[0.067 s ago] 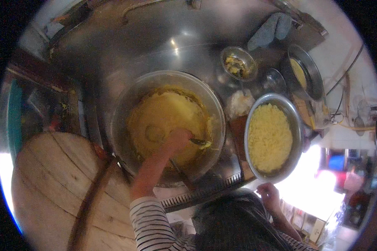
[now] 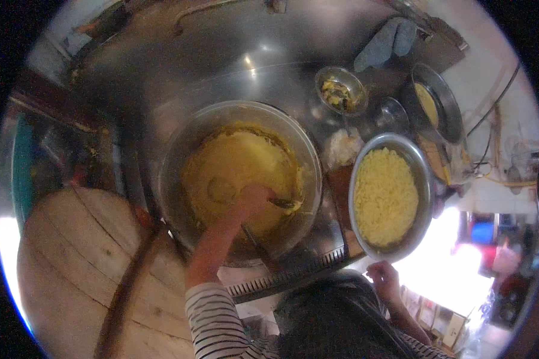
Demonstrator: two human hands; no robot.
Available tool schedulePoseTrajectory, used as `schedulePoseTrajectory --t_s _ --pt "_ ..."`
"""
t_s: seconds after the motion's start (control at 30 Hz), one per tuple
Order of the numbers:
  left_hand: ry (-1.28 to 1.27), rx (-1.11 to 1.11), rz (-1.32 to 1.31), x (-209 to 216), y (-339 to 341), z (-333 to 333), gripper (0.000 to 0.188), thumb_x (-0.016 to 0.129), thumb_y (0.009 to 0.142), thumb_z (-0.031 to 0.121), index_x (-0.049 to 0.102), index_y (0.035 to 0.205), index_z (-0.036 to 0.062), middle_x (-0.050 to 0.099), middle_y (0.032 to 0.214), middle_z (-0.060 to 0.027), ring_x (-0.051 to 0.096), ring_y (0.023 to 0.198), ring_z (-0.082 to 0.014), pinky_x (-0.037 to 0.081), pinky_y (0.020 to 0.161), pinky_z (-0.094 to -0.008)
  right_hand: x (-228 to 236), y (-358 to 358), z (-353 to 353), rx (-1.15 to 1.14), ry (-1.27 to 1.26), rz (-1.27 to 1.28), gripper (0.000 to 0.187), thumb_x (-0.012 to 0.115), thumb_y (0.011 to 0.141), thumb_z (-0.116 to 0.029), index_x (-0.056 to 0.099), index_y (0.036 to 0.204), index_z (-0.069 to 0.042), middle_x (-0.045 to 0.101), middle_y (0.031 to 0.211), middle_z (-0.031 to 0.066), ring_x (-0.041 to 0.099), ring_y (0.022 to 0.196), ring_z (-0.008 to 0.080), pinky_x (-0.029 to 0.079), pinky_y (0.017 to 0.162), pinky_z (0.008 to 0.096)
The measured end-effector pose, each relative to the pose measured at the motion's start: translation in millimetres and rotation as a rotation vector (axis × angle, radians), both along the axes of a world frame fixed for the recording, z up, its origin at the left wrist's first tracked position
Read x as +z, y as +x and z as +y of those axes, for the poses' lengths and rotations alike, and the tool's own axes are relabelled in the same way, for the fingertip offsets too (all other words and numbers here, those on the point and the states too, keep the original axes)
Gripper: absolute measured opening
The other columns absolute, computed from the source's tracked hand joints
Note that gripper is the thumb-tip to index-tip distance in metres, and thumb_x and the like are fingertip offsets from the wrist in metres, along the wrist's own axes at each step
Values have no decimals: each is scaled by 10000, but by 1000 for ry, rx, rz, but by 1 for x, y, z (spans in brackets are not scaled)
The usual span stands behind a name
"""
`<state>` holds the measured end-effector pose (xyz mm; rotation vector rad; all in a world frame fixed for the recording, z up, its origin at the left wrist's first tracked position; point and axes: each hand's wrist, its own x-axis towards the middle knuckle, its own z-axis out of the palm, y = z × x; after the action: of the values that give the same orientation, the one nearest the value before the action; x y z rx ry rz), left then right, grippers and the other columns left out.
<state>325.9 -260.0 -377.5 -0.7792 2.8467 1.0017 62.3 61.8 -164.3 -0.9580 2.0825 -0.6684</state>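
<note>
My left hand (image 2: 257, 198) reaches into a large round metal pot (image 2: 173, 143) of yellow, thick mash or batter (image 2: 239, 158). Its fingers are closed around a spoon-like metal utensil (image 2: 284, 204), whose end sticks out to the right with yellow food on it; the grip is partly hidden. A long dark-ended handle (image 2: 259, 246) slants from under my wrist over the pot's near rim. My right hand (image 2: 384, 278) is loosely curled just below an oval metal basin (image 2: 428, 197) heaped with pale yellow shreds (image 2: 385, 197); I see nothing in it.
A small metal bowl (image 2: 358, 107) with food scraps stands behind the basin, beside a clear plastic bag (image 2: 342, 148). Farther right is a deep metal pan (image 2: 452, 116). Grey cloths (image 2: 389, 45) lie at the back right. A round wooden board (image 2: 66, 263) is at the left.
The utensil's end in my left hand has tilted slightly and shifted a little inside the pot. My right hand has not visibly moved.
</note>
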Motion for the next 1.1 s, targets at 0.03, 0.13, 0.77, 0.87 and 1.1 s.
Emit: schedulePoseTrajectory --t_s 0.03,0.13,0.77,0.87,1.1 --pt "27 -33 -20 2 5 -2 275 516 722 94 604 981 67 583 971 -146 556 889 -308 442 751 -387 2 0 0 26 -7 25 88 555 738 -25 577 815 13 605 764 91 584 710 149 463 668 268" --pt "422 378 128 21 36 12 280 528 757 85 564 1032 45 580 928 -180 564 857 -324 445 720 -374 4 0 1 -15 -40 -34 70 550 731 -7 584 790 8 593 747 94 577 694 158 460 647 274" --pt "-215 721 -291 -23 120 26 474 553 750 188 441 1198 82 470 1140 -165 558 891 -270 455 771 -390 3 -4 -43 232 -169 -152 68 535 785 -39 578 813 6 595 787 107 588 697 179 476 624 288" --pt "-318 788 -161 -34 92 32 383 553 753 170 480 1117 76 528 1027 -127 572 785 -248 472 687 -360 2 13 -71 239 -211 -290 79 538 781 -24 573 848 2 594 824 115 593 714 189 481 629 283" --pt "905 1328 921 73 0 90 105 481 836 103 479 936 69 543 749 -22 518 609 -104 405 424 -224 -65 115 -192 376 -303 -238 288 581 790 -112 496 1044 -7 574 924 138 599 801 195 481 701 283"
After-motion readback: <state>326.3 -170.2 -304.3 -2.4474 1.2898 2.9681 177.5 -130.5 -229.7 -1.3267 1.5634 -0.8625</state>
